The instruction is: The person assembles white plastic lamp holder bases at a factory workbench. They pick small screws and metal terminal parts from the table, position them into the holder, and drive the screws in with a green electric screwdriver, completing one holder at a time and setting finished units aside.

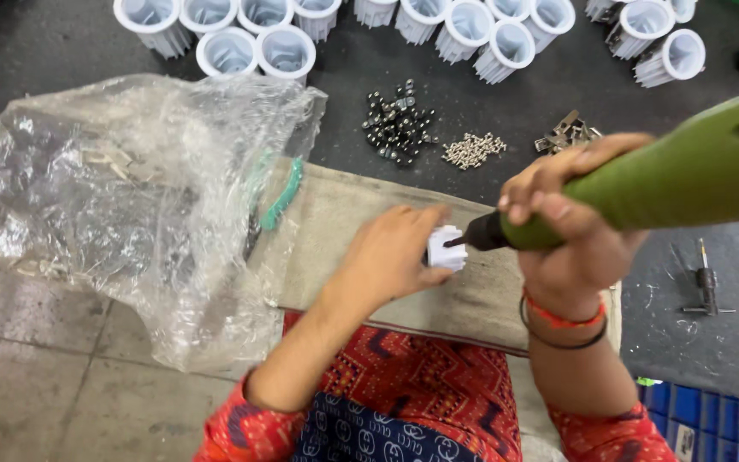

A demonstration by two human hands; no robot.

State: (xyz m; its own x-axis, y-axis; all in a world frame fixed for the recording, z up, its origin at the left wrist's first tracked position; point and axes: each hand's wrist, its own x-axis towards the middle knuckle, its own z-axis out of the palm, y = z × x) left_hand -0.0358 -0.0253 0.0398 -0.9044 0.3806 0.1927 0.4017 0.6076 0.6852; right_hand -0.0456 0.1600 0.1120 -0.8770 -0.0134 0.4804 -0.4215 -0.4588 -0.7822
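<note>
Fastening step, by the look of it: left hand (395, 252) is closed around a small white ribbed part (446, 249) on the wooden board (344, 222) over the lap; right hand (566, 227) is wrapped around a green power screwdriver (677, 180), bit tip at the part's face. Next move likely needs the bit square and the part pinned. Beyond: clear plastic bag (130, 197), dark fasteners (399, 124), silver screws (472, 150), rows of white housings (472, 26).
</note>
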